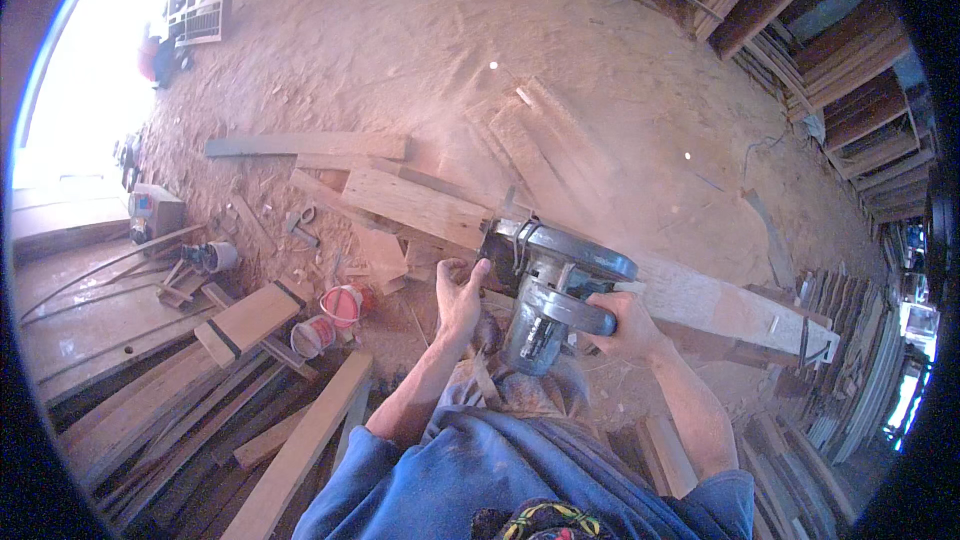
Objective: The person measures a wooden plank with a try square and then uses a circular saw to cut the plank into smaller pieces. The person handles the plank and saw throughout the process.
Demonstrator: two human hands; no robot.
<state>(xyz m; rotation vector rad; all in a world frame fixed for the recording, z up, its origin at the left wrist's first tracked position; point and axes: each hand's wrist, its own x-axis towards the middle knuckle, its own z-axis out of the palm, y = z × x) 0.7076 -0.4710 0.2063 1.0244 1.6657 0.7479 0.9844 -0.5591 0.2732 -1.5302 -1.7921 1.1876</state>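
Observation:
A grey-blue circular saw (pixel 560 285) sits over a long wooden board that runs from left of centre to the right. My right hand (pixel 622 328) is closed around its rear handle. Close by the saw's front end is my left hand (pixel 459 298), thumb raised and apart from the partly curled fingers. Whether the thumb touches the saw, I cannot tell. Left of the saw, the thick light timber (pixel 415 205) lies on other pieces. On the right, the long board (pixel 700 297) ends near a dark band. The blade is hidden from view.
Sawdust covers the ground (pixel 400 60). Two red-and-white buckets (pixel 342 306), a hammer (pixel 300 230) and offcuts lie to the left. Stacked planks (pixel 170 430) fill the lower left, and slats (pixel 835 340) stand at the right. Dusty boards (pixel 535 135) lie beyond the saw.

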